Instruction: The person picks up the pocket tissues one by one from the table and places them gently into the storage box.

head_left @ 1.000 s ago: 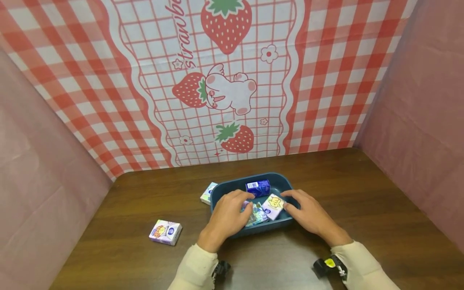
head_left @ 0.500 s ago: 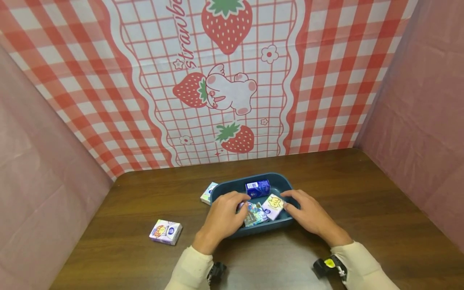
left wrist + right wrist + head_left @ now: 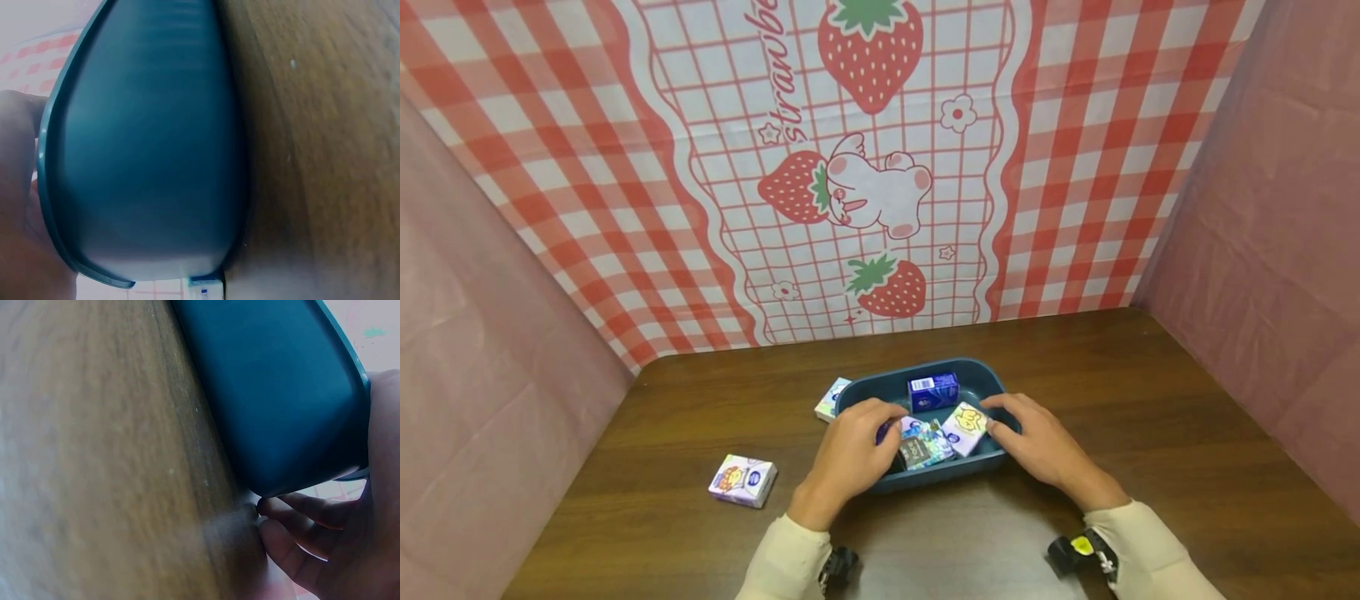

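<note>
A dark teal plastic bin (image 3: pixel 925 477) stands on the table, holding several small printed packets. Inside are a dark blue box (image 3: pixel 934 392), a white box with a yellow cartoon (image 3: pixel 967 428) and a shiny patterned packet (image 3: pixel 928 447). My left hand (image 3: pixel 857 446) reaches over the bin's left end, thumb and forefinger apart; something dark blue shows between them, partly hidden. My right hand (image 3: pixel 1041 437) holds the bin's right end: thumb and forefinger over the rim by the cartoon box, other fingers (image 3: pixel 300 519) against the outer wall in the right wrist view.
A white and purple box (image 3: pixel 742 481) lies on the brown wooden table (image 3: pixel 685 550), left of the bin. Another pale box (image 3: pixel 831 400) sits behind the bin's left end, partly hidden. A strawberry-printed cloth (image 3: pixel 880 200) hangs behind, with pink cloth at both sides.
My left hand has drifted left across the bin, uncovering more of the shiny patterned packet. The right hand and the bin have stayed in place.
</note>
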Motion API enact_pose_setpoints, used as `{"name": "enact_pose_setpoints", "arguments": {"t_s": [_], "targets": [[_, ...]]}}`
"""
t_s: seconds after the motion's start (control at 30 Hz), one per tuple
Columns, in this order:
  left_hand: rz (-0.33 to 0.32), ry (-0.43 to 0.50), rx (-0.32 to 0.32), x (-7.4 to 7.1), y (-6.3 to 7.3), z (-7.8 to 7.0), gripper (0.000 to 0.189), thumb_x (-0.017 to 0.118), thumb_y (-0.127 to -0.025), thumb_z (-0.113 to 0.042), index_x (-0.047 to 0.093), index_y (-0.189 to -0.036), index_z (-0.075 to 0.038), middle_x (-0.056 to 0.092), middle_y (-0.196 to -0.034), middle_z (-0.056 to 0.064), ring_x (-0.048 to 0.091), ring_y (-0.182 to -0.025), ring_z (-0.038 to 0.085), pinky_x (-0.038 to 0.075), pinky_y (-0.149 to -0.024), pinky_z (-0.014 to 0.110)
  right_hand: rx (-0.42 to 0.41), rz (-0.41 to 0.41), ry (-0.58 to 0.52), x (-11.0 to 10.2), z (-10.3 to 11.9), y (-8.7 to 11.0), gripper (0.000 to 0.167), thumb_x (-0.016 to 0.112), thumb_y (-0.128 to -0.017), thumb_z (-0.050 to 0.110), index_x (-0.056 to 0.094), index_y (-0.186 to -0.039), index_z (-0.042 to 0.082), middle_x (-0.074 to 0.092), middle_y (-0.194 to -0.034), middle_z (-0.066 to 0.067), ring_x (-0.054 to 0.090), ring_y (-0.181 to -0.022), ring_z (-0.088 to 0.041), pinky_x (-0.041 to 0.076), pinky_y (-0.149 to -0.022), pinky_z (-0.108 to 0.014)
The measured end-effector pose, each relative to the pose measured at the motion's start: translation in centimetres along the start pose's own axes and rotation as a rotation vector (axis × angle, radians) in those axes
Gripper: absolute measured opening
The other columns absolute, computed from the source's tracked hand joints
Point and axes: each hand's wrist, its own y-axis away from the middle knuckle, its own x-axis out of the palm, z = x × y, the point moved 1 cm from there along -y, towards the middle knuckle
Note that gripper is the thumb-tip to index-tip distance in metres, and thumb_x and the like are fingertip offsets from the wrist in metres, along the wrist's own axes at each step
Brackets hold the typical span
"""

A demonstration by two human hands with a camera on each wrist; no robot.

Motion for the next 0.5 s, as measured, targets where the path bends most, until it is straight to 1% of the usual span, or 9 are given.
{"name": "enact_pose_setpoints", "arguments": {"t_s": [0.13, 0.2, 0.4, 0.5], "targets": [[0.014, 0.010, -0.007, -0.13, 0.06, 0.07, 0.012, 0.071, -0.089, -0.011, 0.077, -0.099, -0.011, 0.071, -0.092, -0.003, 0.066, -0.085, 0.012, 0.055, -0.078, 0.034, -0.009, -0.005, 0.002, 0.04, 0.01, -0.08, 0.032, 0.062, -0.097, 0.024, 0.064, -0.127, 0.013, 0.061, -0.127, -0.012, 0.057, -0.115, -0.032, 0.044, -0.097, -0.062], [0.008, 0.007, 0.000, -0.19, 0.14, 0.14, 0.012, 0.070, -0.089, -0.011, 0.078, -0.098, -0.011, 0.072, -0.092, -0.003, 0.066, -0.085, 0.012, 0.055, -0.078, 0.034, -0.015, -0.006, 0.004, 0.11, -0.02, -0.15, 0.032, 0.062, -0.097, 0.024, 0.065, -0.127, 0.013, 0.062, -0.127, -0.012, 0.057, -0.115, -0.032, 0.044, -0.097, -0.062], [-0.053, 0.008, 0.051, -0.43, 0.58, 0.40, 0.011, 0.068, -0.088, -0.008, 0.077, -0.095, -0.010, 0.072, -0.090, -0.001, 0.067, -0.084, 0.014, 0.055, -0.077, 0.033, -0.027, -0.010, 0.002, 0.19, -0.12, -0.19, 0.032, 0.062, -0.097, 0.024, 0.065, -0.127, 0.013, 0.062, -0.127, -0.012, 0.057, -0.116, -0.033, 0.043, -0.097, -0.062], [-0.082, 0.014, 0.057, -0.56, 0.79, 0.58, 0.012, 0.068, -0.087, -0.005, 0.077, -0.094, -0.009, 0.071, -0.090, -0.001, 0.067, -0.085, 0.014, 0.056, -0.078, 0.033, -0.027, -0.009, 0.000, 0.13, -0.10, -0.16, 0.033, 0.062, -0.097, 0.024, 0.064, -0.128, 0.013, 0.061, -0.128, -0.013, 0.056, -0.118, -0.034, 0.043, -0.098, -0.063]]}}
